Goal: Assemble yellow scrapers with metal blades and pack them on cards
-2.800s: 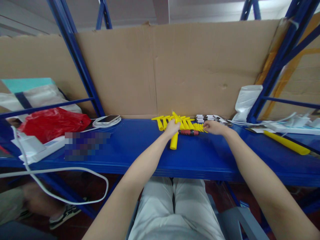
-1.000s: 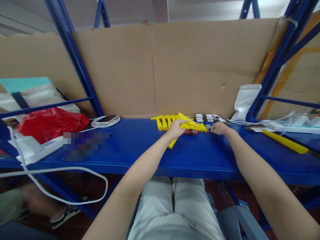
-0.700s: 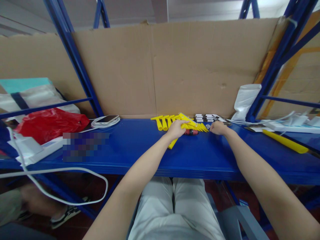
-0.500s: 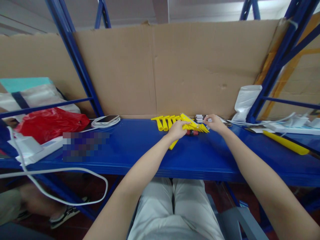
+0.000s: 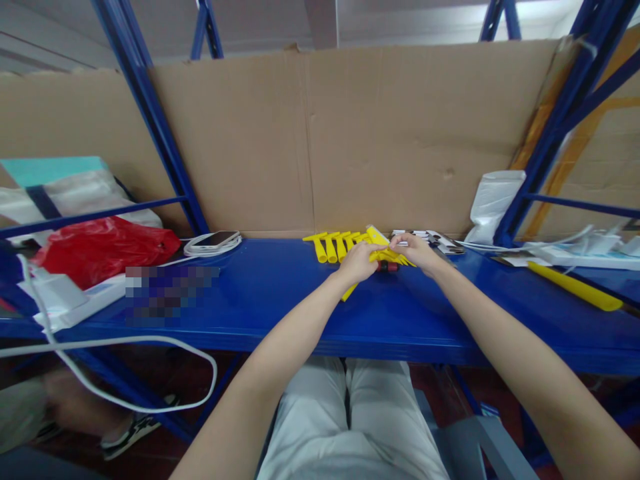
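Yellow T-shaped tool (image 5: 375,235) gripped in left hand (image 5: 359,262), head toward back edge of table (image 5: 280,287); right hand (image 5: 411,249) by tool's head, fingers narrow, can't tell if holding anything; yellow T-pieces (image 5: 331,250) lined along back edge, left of it

The left arm (image 5: 280,353) is stretched toward one o'clock, the right arm (image 5: 495,337) toward eleven, and the hands are held close together near twelve. The left hand (image 5: 358,263) is curled into a grip, its thumb pointed to three. The right hand (image 5: 415,251) is turned toward nine, fingers bent.
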{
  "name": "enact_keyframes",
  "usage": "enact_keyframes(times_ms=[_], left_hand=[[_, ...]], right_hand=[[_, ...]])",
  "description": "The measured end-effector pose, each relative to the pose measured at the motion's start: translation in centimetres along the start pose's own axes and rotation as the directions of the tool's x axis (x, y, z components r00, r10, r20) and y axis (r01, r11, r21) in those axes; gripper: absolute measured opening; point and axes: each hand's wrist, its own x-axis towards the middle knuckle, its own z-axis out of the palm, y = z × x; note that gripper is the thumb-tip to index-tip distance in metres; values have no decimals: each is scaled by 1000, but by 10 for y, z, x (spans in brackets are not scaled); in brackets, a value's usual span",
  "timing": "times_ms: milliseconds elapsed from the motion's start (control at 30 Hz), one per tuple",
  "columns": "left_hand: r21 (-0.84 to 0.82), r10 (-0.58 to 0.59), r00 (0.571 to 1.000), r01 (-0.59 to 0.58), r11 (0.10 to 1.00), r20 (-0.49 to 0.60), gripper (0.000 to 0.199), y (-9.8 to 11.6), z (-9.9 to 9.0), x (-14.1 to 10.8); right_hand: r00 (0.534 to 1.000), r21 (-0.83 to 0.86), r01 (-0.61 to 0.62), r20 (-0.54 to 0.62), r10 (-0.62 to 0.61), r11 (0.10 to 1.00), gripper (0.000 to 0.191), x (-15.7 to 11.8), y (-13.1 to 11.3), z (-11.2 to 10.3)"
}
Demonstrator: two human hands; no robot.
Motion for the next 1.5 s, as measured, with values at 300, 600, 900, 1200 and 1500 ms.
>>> enact_keyframes(times_ms=[300, 600, 900, 1200, 1500], left_hand=[[-15, -23, 1000, 22, 1000, -6, 49, -1, 1, 0], [3, -15, 1000, 15, 1000, -12, 49, -3, 1, 1], [19, 1, 1000, -1, 1000, -11, 50, -3, 0, 1], [18, -3, 1000, 3, 1000, -26, 49, -6, 0, 2], [-7, -8, 998, 7, 1000, -65, 48, -6, 0, 2]], right_hand=[[999, -39, 32, 35, -31, 999, 11, -1, -1, -1], [989, 200, -150, 34, 146, 968, 17, -2, -3, 8], [955, 318, -290, 148, 255, 902, 17, -6, -9, 8], [950, 358, -313, 112, 293, 880, 33, -9, -11, 17], [985, 348, -171, 73, 156, 922, 28, -11, -10, 23]])
